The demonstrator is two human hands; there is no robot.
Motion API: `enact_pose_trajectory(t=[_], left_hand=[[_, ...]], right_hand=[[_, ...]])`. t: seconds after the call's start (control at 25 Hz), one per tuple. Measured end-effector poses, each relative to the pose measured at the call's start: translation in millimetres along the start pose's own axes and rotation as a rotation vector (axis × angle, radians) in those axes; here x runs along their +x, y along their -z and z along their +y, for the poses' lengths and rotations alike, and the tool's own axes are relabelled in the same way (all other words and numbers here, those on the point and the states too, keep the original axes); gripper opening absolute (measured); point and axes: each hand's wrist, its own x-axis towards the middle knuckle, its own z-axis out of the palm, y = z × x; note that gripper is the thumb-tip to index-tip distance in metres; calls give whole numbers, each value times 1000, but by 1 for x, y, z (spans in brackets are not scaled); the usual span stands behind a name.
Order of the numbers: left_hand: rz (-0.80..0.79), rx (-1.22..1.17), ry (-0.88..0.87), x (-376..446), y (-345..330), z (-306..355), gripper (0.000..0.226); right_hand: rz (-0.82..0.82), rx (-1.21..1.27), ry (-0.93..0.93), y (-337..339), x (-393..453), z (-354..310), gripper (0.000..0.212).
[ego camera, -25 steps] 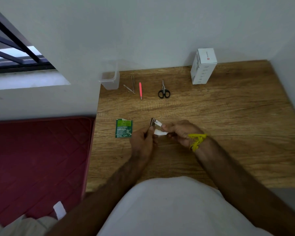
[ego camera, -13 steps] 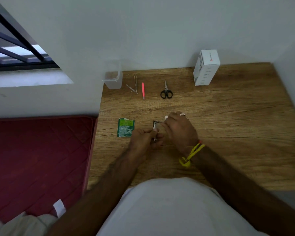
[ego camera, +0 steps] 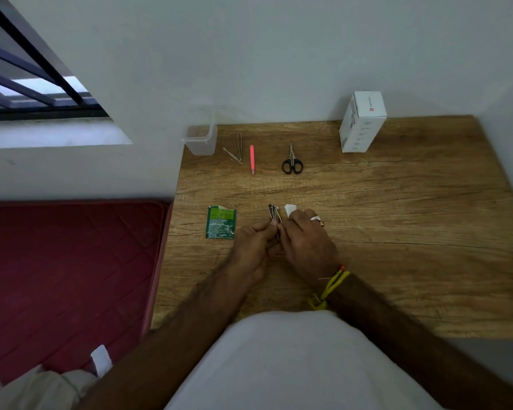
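1. The left hand pinched the nail clipper between thumb and fingertips. It held the clipper just above the table, with the metal head poking out past the fingers.
2. The right hand had its fingers curled tight round a small white wipe and pressed it against the side of the clipper. One corner of the wipe stuck out beyond the fingertips.
3. The cleaning of the clipper seemed to be under way. The green sachet lay flat just left of the hands with its top edge torn open, so the wipe was already out. How much of the clipper had been wiped could not be told, since the hands covered most of it.
4. What seemed left was to finish the clipper and perhaps go on to the tools in the back row. These were thin tweezers, a metal pick close beside them, a pink stick and small scissors.
5. A clear plastic tub stood at the back left corner and a white box stood upright at the back right by the wall. Both were well apart from the hands.
6. None of these lay in the way of the wiping. A red mat lay to the left of the table.
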Motion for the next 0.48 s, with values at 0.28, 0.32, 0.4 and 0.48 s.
enact_pose_trajectory(t=[0.28, 0.32, 0.4, 0.48], left_hand=[[-79, 14, -14, -1, 9, -2, 22], [-81, 22, -7, -2, 11, -2, 23], [-56, 54, -1, -2, 14, -4, 24], [-15, 98, -12, 1, 18, -7, 23]], right_hand=[[-150, 264, -223, -5, -8, 3, 23], [-120, 365, -327, -4, -8, 4, 20], [-5, 551, -561, 0, -6, 8, 9], [39, 699, -811, 0, -2, 17, 4]])
